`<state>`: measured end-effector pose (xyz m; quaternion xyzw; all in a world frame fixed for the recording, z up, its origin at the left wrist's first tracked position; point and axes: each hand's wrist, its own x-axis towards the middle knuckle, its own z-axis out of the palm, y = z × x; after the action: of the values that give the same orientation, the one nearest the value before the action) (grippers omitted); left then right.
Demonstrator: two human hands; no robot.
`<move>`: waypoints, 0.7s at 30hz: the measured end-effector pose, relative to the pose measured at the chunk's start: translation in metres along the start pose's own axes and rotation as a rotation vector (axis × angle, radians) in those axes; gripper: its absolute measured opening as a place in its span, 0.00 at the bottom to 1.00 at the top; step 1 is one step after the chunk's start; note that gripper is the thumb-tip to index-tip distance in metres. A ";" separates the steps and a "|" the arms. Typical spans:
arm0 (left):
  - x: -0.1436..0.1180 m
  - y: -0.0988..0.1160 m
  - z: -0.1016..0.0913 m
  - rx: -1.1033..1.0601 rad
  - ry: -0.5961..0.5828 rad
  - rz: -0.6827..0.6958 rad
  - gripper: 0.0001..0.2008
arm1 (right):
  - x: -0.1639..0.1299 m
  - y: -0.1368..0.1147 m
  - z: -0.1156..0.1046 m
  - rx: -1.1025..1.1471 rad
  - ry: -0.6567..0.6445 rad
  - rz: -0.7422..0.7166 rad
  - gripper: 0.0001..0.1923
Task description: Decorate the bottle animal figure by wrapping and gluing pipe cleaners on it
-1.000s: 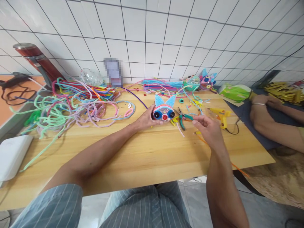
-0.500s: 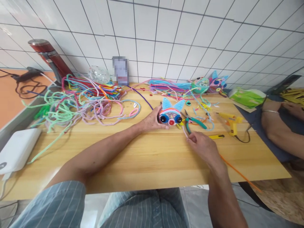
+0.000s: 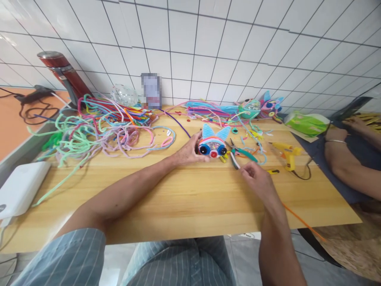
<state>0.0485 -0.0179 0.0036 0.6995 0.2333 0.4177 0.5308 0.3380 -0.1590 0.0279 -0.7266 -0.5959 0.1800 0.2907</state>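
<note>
Left hand [image 3: 187,151] grips cat toy [image 3: 212,143]; right hand [image 3: 258,182] pinches pipe cleaner [image 3: 235,161].

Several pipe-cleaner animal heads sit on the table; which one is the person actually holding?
The blue-eared head at the table's middle, gripped by the left hand. The two other heads stand untouched by the wall at the far right.

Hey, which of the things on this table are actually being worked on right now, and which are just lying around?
In hand:
- left hand holding the pipe-cleaner animal head
- right hand pinching a short pale pipe cleaner piece

Lying about:
- pliers
- yellow glue gun
- tangled pipe cleaners
- finished animal figures
- white box
</note>
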 end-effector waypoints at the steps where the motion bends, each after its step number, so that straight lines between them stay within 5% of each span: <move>1: -0.001 0.002 -0.001 -0.009 -0.017 0.014 0.61 | 0.001 0.000 0.000 0.045 0.020 0.009 0.11; 9: -0.012 -0.002 -0.011 0.132 0.091 0.092 0.53 | 0.001 -0.001 0.001 0.136 -0.081 -0.022 0.14; 13: -0.009 0.006 -0.011 0.208 0.358 0.161 0.41 | 0.000 -0.003 0.000 0.159 -0.032 -0.030 0.14; 17: -0.006 0.048 -0.011 0.319 0.622 0.362 0.27 | 0.002 -0.001 -0.004 0.207 0.077 -0.032 0.17; 19: -0.013 0.075 -0.003 0.388 0.554 0.397 0.22 | 0.002 -0.004 -0.006 0.234 0.115 -0.038 0.16; 21: -0.026 0.097 0.013 0.437 0.320 0.426 0.20 | -0.002 -0.012 -0.007 0.208 0.128 -0.075 0.15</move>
<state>0.0337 -0.0771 0.0849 0.7554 0.2462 0.5636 0.2260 0.3325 -0.1606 0.0412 -0.6799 -0.5809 0.1832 0.4084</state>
